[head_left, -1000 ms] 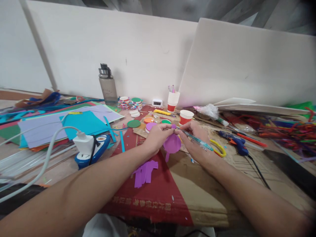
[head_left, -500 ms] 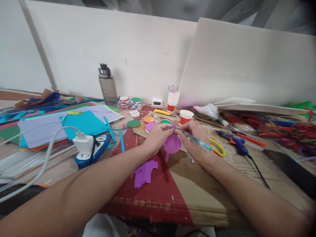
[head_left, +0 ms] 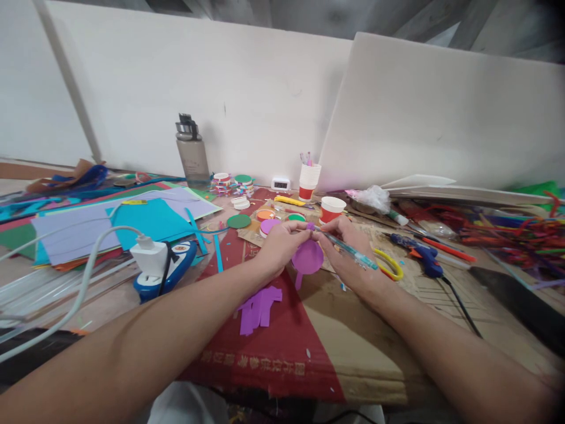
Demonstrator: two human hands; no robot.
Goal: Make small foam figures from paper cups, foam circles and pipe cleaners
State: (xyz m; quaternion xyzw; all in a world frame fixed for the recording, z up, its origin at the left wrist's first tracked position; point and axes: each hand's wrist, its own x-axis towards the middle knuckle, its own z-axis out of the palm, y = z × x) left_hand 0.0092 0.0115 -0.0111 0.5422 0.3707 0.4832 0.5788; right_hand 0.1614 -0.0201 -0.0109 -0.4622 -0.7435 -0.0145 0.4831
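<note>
My left hand (head_left: 285, 244) is closed, its fingertips pinching a small curled purple paper strip (head_left: 311, 227). Between the thumb and fingers of my right hand (head_left: 351, 247) is a teal, see-through pen (head_left: 357, 256). The pen's tip end meets the purple curl where both hands come together; whether the paper is wound around it is too small to tell. Just below my fingers lies a purple paper disc (head_left: 308, 257) with a short purple strip at its lower edge. A loose pile of purple paper strips (head_left: 260, 309) rests on the cardboard nearer to me.
A paper cup (head_left: 332, 209) and yellow-handled scissors (head_left: 391, 265) sit close to my right hand. Farther right lies a blue glue gun (head_left: 424, 256). To the left are a power strip (head_left: 165, 274) with a cable and coloured paper sheets (head_left: 150, 221). A bottle (head_left: 192, 153) stands behind.
Almost nothing differs. The pen in my right hand has shifted very slightly; both hands stay together at the purple curl.
</note>
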